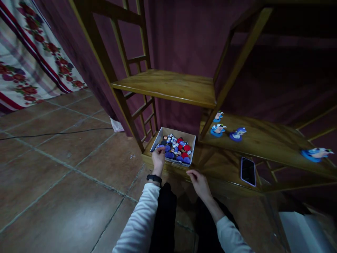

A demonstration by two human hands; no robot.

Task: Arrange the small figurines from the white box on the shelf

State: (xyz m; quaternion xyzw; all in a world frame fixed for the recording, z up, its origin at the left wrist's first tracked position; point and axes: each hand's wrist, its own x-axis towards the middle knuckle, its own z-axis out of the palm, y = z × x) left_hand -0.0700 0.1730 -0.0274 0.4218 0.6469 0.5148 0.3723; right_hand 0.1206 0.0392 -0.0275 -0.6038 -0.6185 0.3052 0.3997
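Note:
A shallow cardboard box (pixel 193 148) stands on the low wooden shelf, filled with small figurines (pixel 175 146) on red, blue and dark round bases. My left hand (pixel 158 160), with a dark band at the wrist, is over the box's front left corner. Its fingers are drawn together; whether something is between them cannot be made out. To the right, my right hand (pixel 199 182) hovers in front of the shelf's edge, apart from the box. Its fingers are curled together and nothing shows in them.
On the right-hand shelf stand several figurines, among them a purple one (pixel 237 134) and one on a blue base (pixel 316 154). A phone (pixel 248 171) lies on the lower board. Above the box juts a wooden shelf board (pixel 168 86). A cable (pixel 55 134) crosses the tiled floor.

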